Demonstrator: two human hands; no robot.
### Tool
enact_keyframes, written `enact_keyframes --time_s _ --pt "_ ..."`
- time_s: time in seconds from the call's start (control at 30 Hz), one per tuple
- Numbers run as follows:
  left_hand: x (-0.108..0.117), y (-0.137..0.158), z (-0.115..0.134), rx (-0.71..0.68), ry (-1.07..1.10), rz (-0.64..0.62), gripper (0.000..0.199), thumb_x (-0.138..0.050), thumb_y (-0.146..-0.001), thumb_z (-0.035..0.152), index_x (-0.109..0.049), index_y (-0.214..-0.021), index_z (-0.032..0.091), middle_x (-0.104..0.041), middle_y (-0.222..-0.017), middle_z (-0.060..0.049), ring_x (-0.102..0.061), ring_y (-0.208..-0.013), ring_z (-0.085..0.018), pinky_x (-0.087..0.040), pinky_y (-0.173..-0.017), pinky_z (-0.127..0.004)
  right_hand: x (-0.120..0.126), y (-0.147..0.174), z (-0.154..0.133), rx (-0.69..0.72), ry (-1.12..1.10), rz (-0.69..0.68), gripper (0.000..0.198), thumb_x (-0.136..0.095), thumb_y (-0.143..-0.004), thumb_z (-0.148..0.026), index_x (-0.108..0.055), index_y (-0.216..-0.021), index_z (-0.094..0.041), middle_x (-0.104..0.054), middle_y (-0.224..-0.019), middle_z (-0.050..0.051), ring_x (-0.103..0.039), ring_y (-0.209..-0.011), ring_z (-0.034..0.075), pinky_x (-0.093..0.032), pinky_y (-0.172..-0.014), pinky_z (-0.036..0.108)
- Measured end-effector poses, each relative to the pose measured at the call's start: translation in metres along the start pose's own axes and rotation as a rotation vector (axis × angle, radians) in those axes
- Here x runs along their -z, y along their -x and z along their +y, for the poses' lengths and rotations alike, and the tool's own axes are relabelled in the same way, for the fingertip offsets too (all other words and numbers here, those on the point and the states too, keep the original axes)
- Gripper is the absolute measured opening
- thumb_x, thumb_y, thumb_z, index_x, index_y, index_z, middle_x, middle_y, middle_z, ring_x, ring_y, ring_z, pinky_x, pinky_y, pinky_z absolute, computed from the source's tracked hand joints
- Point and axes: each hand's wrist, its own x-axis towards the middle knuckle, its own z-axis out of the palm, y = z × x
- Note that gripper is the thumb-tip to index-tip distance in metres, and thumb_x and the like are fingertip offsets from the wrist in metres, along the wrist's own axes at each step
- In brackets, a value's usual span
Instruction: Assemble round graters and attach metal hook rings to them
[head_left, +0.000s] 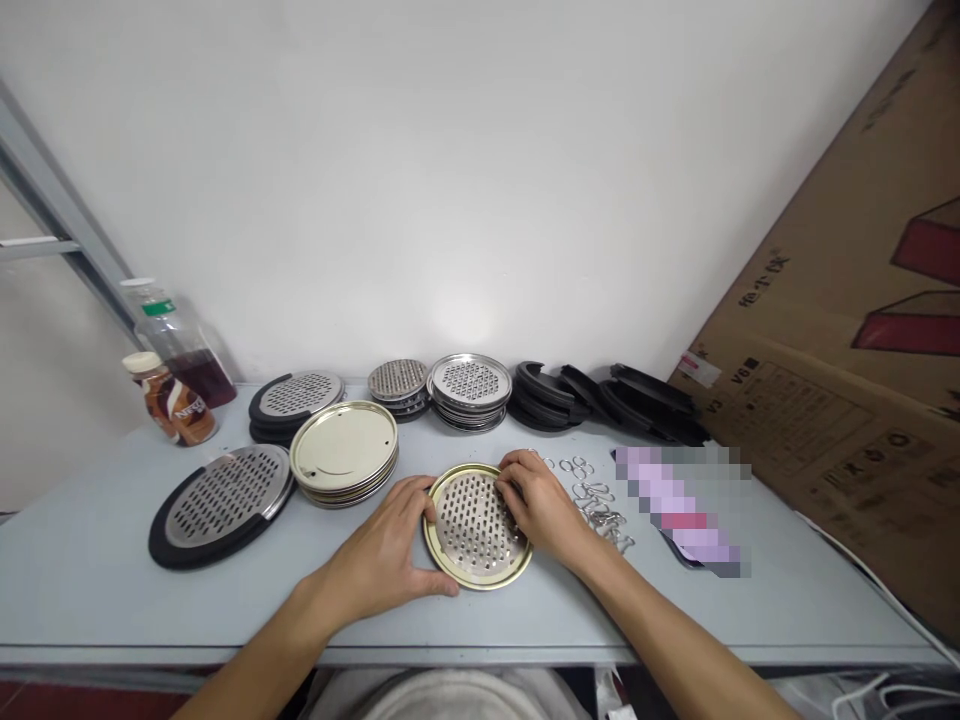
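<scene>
A round perforated grater disc (477,525) sits inside a gold-rimmed metal lid (491,584), which lies on the table in front of me. My left hand (394,550) grips the lid's left edge, thumb at the lower rim and fingers at the upper left. At the upper right of the disc, my right hand (536,500) has its fingers pinched together against the surface; whatever is between them is hidden. Small wire rings and clips (600,515) are scattered just right of that hand. A stack of cream-coloured round lids (345,445) stands beyond my left hand.
Grater discs with black rims (225,500) lie at left. Further grater disc stacks (471,385) and curved black rim pieces (551,395) line the wall. Two bottles (184,415) stand far left. A pixelated flat item (682,510) lies right, near a large cardboard box (817,400).
</scene>
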Motion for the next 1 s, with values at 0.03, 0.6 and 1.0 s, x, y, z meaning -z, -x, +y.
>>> enact_keyframes --time_s 0.03,0.6,1.0 --pt "0.000 0.000 0.000 -0.001 0.000 0.000 0.059 -0.093 -0.054 0.035 -0.052 -0.095 0.024 -0.052 -0.133 -0.010 -0.048 -0.128 -0.034 -0.044 -0.106 -0.051 0.001 0.000 0.000 -0.003 -0.011 0.026 0.015 -0.049 -0.094 -0.015 -0.061 -0.084 -0.018 -0.061 -0.101 0.011 -0.059 -0.095 0.024 -0.050 -0.086 0.041" --pt "0.001 0.000 -0.003 -0.025 0.005 0.010 0.046 -0.086 -0.066 0.044 -0.052 -0.090 0.023 -0.056 -0.131 -0.010 -0.050 -0.127 -0.033 -0.046 -0.104 -0.049 -0.002 0.000 0.003 -0.073 0.001 -0.029 0.012 -0.059 -0.088 -0.015 -0.071 -0.087 -0.020 -0.064 -0.111 0.010 -0.062 -0.104 0.025 -0.049 -0.095 0.041" --pt "0.002 -0.001 -0.001 -0.032 -0.013 0.024 0.047 -0.086 -0.066 0.045 -0.052 -0.089 0.023 -0.057 -0.129 -0.011 -0.051 -0.126 -0.033 -0.046 -0.103 -0.049 -0.007 -0.011 0.001 -0.045 -0.030 -0.028 0.012 -0.063 -0.087 -0.016 -0.074 -0.085 -0.021 -0.070 -0.098 0.006 -0.062 -0.097 0.023 -0.047 -0.091 0.040"
